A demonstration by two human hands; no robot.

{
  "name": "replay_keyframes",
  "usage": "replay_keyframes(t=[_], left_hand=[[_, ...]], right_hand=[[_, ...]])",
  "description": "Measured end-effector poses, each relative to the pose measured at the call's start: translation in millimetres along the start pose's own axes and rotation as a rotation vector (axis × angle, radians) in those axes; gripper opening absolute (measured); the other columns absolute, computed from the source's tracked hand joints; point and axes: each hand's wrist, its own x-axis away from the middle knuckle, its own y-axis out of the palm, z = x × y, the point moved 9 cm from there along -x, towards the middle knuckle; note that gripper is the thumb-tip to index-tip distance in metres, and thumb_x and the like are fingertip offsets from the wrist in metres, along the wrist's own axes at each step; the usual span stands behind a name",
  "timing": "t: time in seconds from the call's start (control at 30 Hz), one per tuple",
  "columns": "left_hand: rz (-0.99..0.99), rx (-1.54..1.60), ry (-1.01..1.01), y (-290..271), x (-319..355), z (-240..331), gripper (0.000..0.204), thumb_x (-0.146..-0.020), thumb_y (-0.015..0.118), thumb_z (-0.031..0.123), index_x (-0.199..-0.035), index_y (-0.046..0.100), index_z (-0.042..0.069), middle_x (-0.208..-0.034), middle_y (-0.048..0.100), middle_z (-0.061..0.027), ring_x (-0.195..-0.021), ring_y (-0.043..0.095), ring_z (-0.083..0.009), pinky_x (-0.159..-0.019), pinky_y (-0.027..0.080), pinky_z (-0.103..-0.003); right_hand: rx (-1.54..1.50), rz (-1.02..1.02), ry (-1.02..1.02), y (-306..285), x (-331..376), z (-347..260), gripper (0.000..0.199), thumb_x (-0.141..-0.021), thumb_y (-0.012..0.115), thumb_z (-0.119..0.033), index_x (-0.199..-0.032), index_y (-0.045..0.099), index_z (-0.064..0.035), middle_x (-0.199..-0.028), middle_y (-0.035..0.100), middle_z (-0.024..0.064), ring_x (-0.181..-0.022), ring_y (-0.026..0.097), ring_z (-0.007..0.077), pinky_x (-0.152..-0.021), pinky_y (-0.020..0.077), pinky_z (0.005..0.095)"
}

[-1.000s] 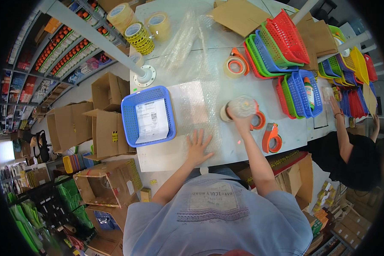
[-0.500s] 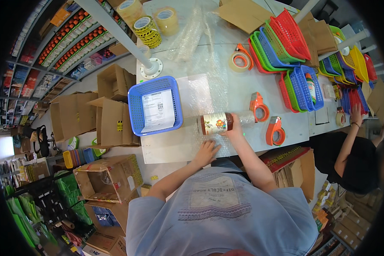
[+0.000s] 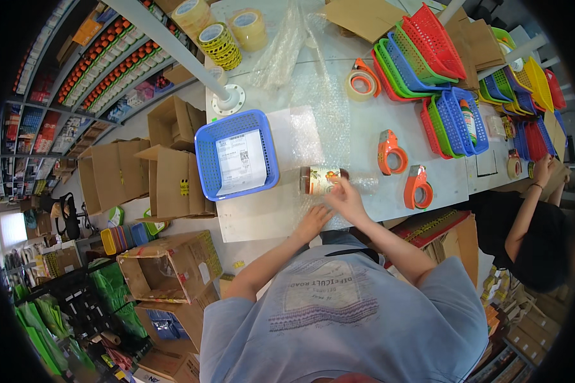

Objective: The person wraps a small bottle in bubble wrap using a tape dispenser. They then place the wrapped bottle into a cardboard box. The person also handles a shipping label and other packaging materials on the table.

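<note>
The white table (image 3: pixel 390 121) is pretty crowded along its far and right edges: tape rolls (image 3: pixel 220 29) at the top left, stacked red, green and blue baskets (image 3: pixel 428 45) across the top right, more of them by the right edge. The free room is the middle strip near the front edge, and even that is mostly under a sheet of bubble wrap (image 3: pixel 319 121) that runs from the far side down to the person's hands.

A blue basket (image 3: pixel 236 156) with a paper sheet in it sits just left of the work spot, close to the table's left edge and next to a pole base (image 3: pixel 229 100). Two orange tape dispensers (image 3: pixel 391 152) stand to the right, near but clear of the hands.

The jar (image 3: pixel 322 180) lies on its side on the bubble wrap, right by the front edge, between basket and dispensers.

Right hand (image 3: pixel 346 199) rests on the jar and wrap with fingers spread, pressing rather than gripping. Left hand (image 3: pixel 313 223) is flat and open on the wrap's near edge, just below the jar; can't tell if it touches the jar.

Another person's hand (image 3: pixel 543 171) is off at the right end, well apart.
</note>
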Motion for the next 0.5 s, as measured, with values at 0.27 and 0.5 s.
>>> replay_keyframes(t=[0.27,0.5], left_hand=[[0.073,-0.126,0.019,-16,3,12,0.052,-0.078,0.054,0.009,-0.129,0.052,0.016,-0.141,0.037,-0.0168,-0.124,0.041,-0.0291,-0.094,0.036,-0.041],[0.095,-0.118,-0.006,-14,1,10,0.057,-0.074,0.057,0.009,-0.131,0.051,0.019,-0.142,0.038,-0.0158,-0.122,0.043,-0.0294,-0.094,0.036,-0.042]], right_hand=[[1.178,-0.117,-0.616,24,-55,-29,0.097,-0.054,0.081,-0.026,-0.139,0.036,-0.0178,-0.109,0.054,0.0118,-0.103,0.054,0.0297,-0.087,0.0395,0.0427],[1.144,-0.167,-0.597,19,-52,-21,0.091,-0.056,0.079,-0.03,-0.138,0.04,-0.0204,-0.116,0.053,0.0124,-0.107,0.052,0.0315,-0.091,0.0379,0.0444]])
